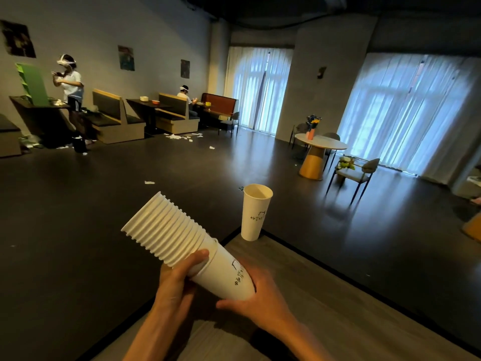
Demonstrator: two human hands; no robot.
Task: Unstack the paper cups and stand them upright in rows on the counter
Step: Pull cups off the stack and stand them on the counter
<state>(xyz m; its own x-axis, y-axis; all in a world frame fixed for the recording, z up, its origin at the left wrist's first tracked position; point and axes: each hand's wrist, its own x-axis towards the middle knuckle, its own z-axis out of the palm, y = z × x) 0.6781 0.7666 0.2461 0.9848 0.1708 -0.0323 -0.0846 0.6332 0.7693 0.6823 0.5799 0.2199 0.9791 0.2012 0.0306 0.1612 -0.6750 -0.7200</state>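
A stack of several white paper cups (166,230) lies tilted in the air above the counter (325,308), rims pointing up and to the left. My left hand (177,280) grips the stack near its middle, thumb over the rims. My right hand (260,293) holds the bottom end of the outermost cup, which bears black printed marks. One single paper cup (255,212) stands upright at the counter's far corner, mouth up.
The wooden counter narrows to a corner with dark edges; beyond it is dark floor. A round table (320,145) with flowers and chairs (356,175) stands far right. Booth seats (117,118) and two people are far left, with paper scraps scattered on the floor.
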